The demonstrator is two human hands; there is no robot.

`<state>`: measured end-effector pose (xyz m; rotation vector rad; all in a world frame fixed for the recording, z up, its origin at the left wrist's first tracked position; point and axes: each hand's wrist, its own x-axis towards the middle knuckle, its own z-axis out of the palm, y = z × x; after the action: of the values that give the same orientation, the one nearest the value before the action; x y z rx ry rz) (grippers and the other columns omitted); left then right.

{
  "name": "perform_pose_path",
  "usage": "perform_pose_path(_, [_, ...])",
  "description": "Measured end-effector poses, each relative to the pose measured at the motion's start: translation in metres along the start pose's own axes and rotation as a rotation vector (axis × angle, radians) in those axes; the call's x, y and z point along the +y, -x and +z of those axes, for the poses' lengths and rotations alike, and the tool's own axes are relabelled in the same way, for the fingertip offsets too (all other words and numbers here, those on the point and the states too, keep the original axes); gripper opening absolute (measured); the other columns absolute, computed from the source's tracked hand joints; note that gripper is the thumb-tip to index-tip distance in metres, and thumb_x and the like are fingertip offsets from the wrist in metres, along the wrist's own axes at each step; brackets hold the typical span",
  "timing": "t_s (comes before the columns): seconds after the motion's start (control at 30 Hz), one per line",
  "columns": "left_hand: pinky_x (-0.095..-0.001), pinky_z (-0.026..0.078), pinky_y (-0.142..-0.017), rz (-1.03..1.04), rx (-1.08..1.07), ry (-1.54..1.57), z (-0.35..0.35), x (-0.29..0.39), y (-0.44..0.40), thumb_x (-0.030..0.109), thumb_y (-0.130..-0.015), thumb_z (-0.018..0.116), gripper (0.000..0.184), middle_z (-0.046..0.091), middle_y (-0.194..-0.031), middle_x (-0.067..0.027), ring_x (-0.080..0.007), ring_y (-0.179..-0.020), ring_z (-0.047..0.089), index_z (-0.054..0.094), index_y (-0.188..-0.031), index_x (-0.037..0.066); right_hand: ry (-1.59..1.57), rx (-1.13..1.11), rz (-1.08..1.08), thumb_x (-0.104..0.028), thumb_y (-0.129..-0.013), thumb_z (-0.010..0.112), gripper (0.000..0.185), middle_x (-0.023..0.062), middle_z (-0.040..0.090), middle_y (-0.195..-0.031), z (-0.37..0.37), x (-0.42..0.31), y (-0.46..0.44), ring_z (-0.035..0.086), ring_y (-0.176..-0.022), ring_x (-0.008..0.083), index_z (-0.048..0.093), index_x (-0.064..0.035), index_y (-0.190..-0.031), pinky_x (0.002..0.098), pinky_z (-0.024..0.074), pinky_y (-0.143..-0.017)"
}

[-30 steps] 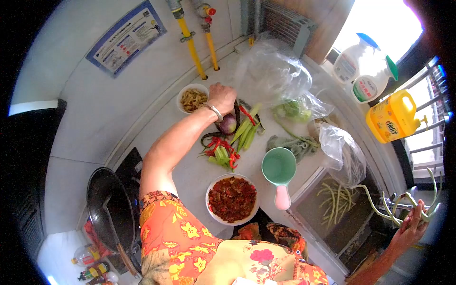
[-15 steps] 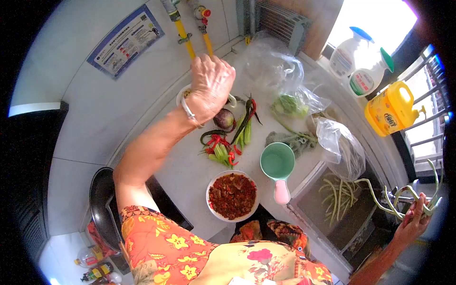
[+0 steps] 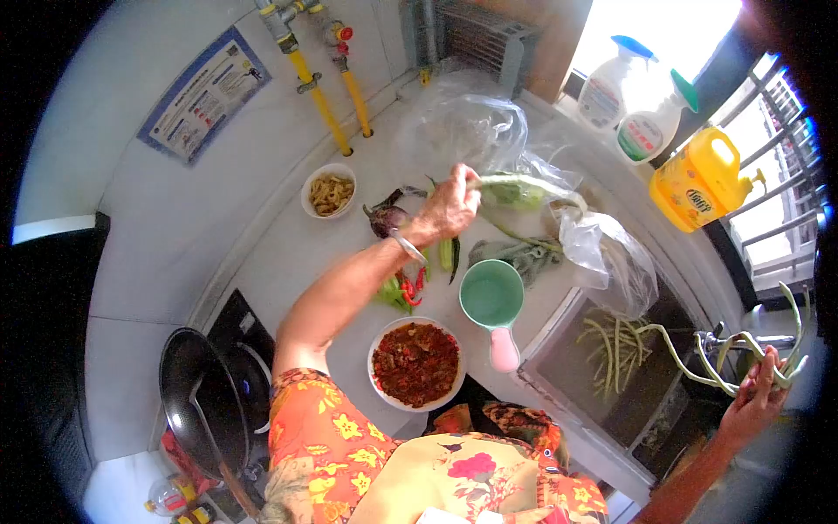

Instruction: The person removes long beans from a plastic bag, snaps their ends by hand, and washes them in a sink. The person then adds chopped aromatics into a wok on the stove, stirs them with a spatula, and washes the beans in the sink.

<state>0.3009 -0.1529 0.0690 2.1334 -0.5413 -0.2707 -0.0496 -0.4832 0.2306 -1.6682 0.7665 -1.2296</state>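
My left hand is closed on one end of a long pale green bean, which stretches right over a leafy green vegetable and clear plastic bags. Off to the right, my right hand is closed around several long beans that loop and dangle near the tap. More beans lie in the sink. Under my left wrist are a purple eggplant, red chilies and green vegetable pieces, partly hidden by the arm.
A bowl of pale food pieces stands at the back left. Nearer are a bowl of red chili sauce and a green dipper with a pink handle. A wok sits left. Spray bottles and a yellow jug line the sill.
My left hand has moved right and toward me from above the white bowl, which now shows fully. A long bean now trails from it. The right hand still holds its beans.
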Motion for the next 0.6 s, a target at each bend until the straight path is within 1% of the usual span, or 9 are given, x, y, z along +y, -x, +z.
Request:
perform_pose_path(0.03, [-0.0380,0.045,-0.064,0.020,0.011,0.055,0.020,-0.020,-0.006,0.014,-0.082,0.047,0.025,0.059,-0.076,-0.0157,-0.0250,-0.069,0.058,0.047,-0.104,0.002,-0.002,0.005,-0.035,-0.009,-0.080,0.063,0.022,0.0087,0.063,-0.092,-0.002,-0.001,0.000,0.049,-0.056,0.0027,0.056,-0.0012,-0.100,0.0103,0.0323,-0.038])
perform_pose_path(0.07, [-0.0380,0.045,-0.064,0.019,0.005,0.061,0.027,-0.022,-0.009,0.014,-0.082,0.047,0.025,0.059,-0.076,-0.0157,-0.0250,-0.069,0.058,0.047,-0.104,0.002,0.006,0.007,-0.036,-0.009,-0.080,0.063,0.022,0.0087,0.063,-0.092,-0.005,-0.001,-0.001,0.049,-0.056,0.0027,0.056,-0.0012,-0.100,0.0103,0.0323,-0.038])
perform_pose_path(0.13, [-0.0399,0.046,-0.063,0.059,-0.102,-0.003,0.035,-0.027,-0.019,0.011,-0.075,0.051,0.019,0.060,-0.072,-0.0180,-0.0303,-0.068,0.060,0.056,-0.090,0.000,0.027,-0.056,-0.027,-0.009,-0.080,0.063,0.022,0.0093,0.063,-0.092,-0.012,-0.001,-0.003,0.049,-0.056,0.0026,0.055,-0.0013,-0.100,0.0105,0.0320,-0.037])
perform_pose_path(0.17, [-0.0399,0.046,-0.063,0.058,-0.104,0.001,0.043,-0.034,-0.024,0.011,-0.075,0.051,0.019,0.060,-0.072,-0.0180,-0.0303,-0.068,0.060,0.056,-0.090,0.000,0.031,-0.056,-0.028,-0.009,-0.080,0.063,0.022,0.0093,0.063,-0.092,-0.012,0.000,-0.003,0.049,-0.056,0.0026,0.055,-0.0013,-0.100,0.0105,0.0320,-0.037])
perform_pose_path(0.23, [-0.0433,0.046,-0.064,0.115,0.002,-0.266,0.053,-0.043,-0.030,0.008,-0.067,0.054,0.014,0.060,-0.071,-0.0208,-0.0361,-0.071,0.060,0.060,-0.076,-0.001,0.037,-0.016,-0.003,-0.009,-0.080,0.063,0.022,0.0094,0.063,-0.091,-0.010,-0.001,0.000,0.048,-0.056,0.0024,0.055,-0.0009,-0.100,0.0105,0.0323,-0.037])
perform_pose_path(0.27, [-0.0456,0.046,-0.067,0.070,-0.003,-0.318,0.058,-0.048,-0.033,0.003,-0.063,0.053,0.016,0.059,-0.075,-0.0219,-0.0390,-0.075,0.058,0.061,-0.077,0.000,0.039,-0.015,-0.002,-0.009,-0.080,0.063,0.022,0.0094,0.063,-0.091,-0.009,-0.002,0.001,0.048,-0.056,0.0024,0.055,-0.0009,-0.100,0.0105,0.0323,-0.037])
perform_pose_path(0.3, [-0.0456,0.046,-0.067,0.073,-0.005,-0.317,0.063,-0.053,-0.035,0.003,-0.063,0.053,0.016,0.059,-0.075,-0.0219,-0.0390,-0.075,0.058,0.061,-0.077,0.000,0.057,-0.024,0.004,-0.009,-0.081,0.062,0.021,0.0091,0.063,-0.090,-0.008,-0.003,0.002,0.047,-0.055,0.0023,0.055,-0.0007,-0.099,0.0107,0.0328,-0.037])
perform_pose_path(0.4, [-0.0452,0.049,-0.070,0.015,-0.044,-0.540,0.072,-0.055,-0.036,0.003,-0.066,0.052,0.015,0.061,-0.075,-0.0212,-0.0381,-0.076,0.060,0.064,-0.077,0.002,0.055,-0.023,-0.001,-0.008,-0.081,0.061,0.020,0.0085,0.062,-0.090,-0.006,-0.002,0.004,0.046,-0.054,0.0021,0.055,-0.0001,-0.099,0.0108,0.0327,-0.037])
perform_pose_path(0.6, [-0.0421,0.052,-0.067,0.075,-0.093,-0.711,0.066,-0.039,-0.032,0.002,-0.070,0.053,0.013,0.063,-0.078,-0.0197,-0.0332,-0.078,0.063,0.064,-0.077,0.001,0.056,-0.044,-0.004,-0.008,-0.083,0.059,0.023,0.0082,0.062,-0.092,-0.007,-0.002,0.005,0.045,-0.055,0.0020,0.055,0.0008,-0.103,0.0109,0.0320,-0.038])
